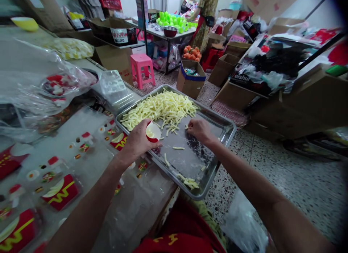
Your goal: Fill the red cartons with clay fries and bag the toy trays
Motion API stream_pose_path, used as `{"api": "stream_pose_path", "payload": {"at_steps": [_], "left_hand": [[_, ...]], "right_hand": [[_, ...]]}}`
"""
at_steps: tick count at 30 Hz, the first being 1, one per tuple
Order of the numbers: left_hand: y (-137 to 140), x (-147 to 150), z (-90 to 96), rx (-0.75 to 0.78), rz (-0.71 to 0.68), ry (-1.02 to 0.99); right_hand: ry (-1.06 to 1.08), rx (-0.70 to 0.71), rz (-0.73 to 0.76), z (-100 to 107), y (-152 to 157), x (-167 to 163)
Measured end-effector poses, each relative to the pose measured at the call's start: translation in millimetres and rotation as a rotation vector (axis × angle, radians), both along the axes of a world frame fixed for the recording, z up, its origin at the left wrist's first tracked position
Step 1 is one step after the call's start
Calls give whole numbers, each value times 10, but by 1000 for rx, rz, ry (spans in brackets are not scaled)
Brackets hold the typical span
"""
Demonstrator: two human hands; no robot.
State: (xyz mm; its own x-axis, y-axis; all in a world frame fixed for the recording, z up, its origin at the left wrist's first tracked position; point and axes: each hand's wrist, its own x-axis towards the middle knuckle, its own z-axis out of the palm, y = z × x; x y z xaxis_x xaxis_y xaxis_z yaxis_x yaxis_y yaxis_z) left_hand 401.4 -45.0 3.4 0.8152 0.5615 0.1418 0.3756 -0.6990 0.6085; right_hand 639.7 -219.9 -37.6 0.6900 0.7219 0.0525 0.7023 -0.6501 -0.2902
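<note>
My left hand (138,140) wraps a small red carton (153,132), mouth tilted toward the tray's (217,117) middle for easy filling. My right hand (199,129) pinches yellow toy fries (163,108), heaped at the tray's far corner.

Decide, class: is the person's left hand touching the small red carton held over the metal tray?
Touching. The head view shows the left hand wrapped around the red carton, fingers closed on its side, above the metal tray.
</note>
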Motion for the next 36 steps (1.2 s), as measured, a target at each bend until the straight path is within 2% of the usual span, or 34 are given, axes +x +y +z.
{"api": "stream_pose_path", "payload": {"at_steps": [2,4,6,8,11,15,19,23,26,29,31,36], "left_hand": [[14,-78,-9,14,14,15],[29,-166,7,16,57,27],[27,-251,42,13,99,36],[0,-323,73,15,110,43],[-75,-399,71,43,97,71],[-176,-456,10,99,81,134],[-210,-513,-13,111,77,189],[-175,-560,-32,136,39,201],[-178,-529,-59,156,-18,196],[-267,-445,-94,179,-47,182],[-360,-396,-139,195,-23,143],[-527,-393,-301,240,69,42]], "right_hand": [[157,101,70,24,-125,-217],[201,178,215,23,-230,-474],[112,156,359,-8,-300,-704],[9,60,428,-50,-332,-858],[-12,-33,381,-67,-314,-988],[167,48,191,17,-184,-1238],[201,-33,241,27,-64,-1517],[211,-6,229,-28,-27,-1500],[336,133,147,7,72,-1373],[553,425,112,101,243,-1368],[565,502,139,163,331,-1463],[310,387,363,222,317,-1708]]}}
